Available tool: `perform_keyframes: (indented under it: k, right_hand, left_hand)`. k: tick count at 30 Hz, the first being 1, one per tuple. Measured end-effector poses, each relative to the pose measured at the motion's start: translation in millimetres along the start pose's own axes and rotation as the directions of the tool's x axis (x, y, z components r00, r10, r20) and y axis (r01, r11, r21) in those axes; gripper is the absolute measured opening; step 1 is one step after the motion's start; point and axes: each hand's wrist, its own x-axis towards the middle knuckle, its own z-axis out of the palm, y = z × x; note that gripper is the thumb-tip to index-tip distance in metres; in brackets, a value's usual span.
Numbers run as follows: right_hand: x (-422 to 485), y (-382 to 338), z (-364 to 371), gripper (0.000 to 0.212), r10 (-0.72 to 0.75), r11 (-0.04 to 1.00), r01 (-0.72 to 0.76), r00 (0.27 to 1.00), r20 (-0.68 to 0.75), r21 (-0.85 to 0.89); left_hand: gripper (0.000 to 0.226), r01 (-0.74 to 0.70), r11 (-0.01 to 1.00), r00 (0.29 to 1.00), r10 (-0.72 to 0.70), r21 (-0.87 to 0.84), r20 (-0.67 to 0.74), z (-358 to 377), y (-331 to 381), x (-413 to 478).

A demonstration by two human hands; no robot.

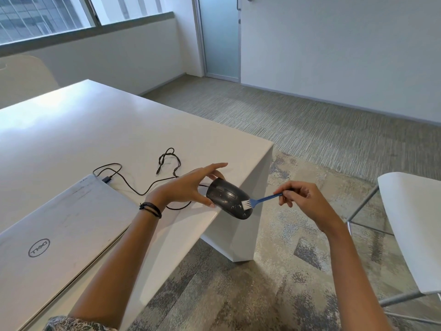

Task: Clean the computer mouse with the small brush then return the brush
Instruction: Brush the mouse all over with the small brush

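A black wired computer mouse, speckled with pale dust, is held in the air just past the white table's right edge. My left hand grips its front end between thumb and fingers, with the index finger stretched out. My right hand pinches the thin blue handle of a small brush. Its white bristles rest on the rear right part of the mouse. The mouse's black cable trails back over the table in loops.
A closed silver laptop lies on the white table at the lower left, with the cable plugged in at its far corner. A white chair stands on the carpet to the right. Another chair back shows at far left.
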Motion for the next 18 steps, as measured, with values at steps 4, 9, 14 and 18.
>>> perform_keyframes:
  k: [4,9,14,18]
  right_hand:
    - [-2.1,5.7,-9.7,0.030,0.052,0.990,-0.060,0.997,-0.065,-0.132]
    - [-4.8,0.0,-20.9,0.029,0.002,0.997,-0.014,0.988,-0.152,-0.076]
    - [-1.4,-18.0,-8.6,0.028,-0.090,0.996,0.091,0.990,-0.104,0.003]
    - [1.2,-35.0,14.5,0.020,-0.162,0.987,0.161,0.987,-0.022,-0.029]
  left_hand:
    - [0.097,0.002,1.000,1.000,-0.002,-0.001,0.002,0.1,-0.6,0.0]
    - [0.096,0.010,1.000,1.000,-0.010,-0.001,0.007,-0.1,0.0,0.3]
    - [0.097,0.011,1.000,1.000,-0.011,0.001,-0.001,-0.1,1.2,0.0]
    - [0.096,0.006,1.000,1.000,-0.006,0.008,-0.011,0.8,2.8,-0.1]
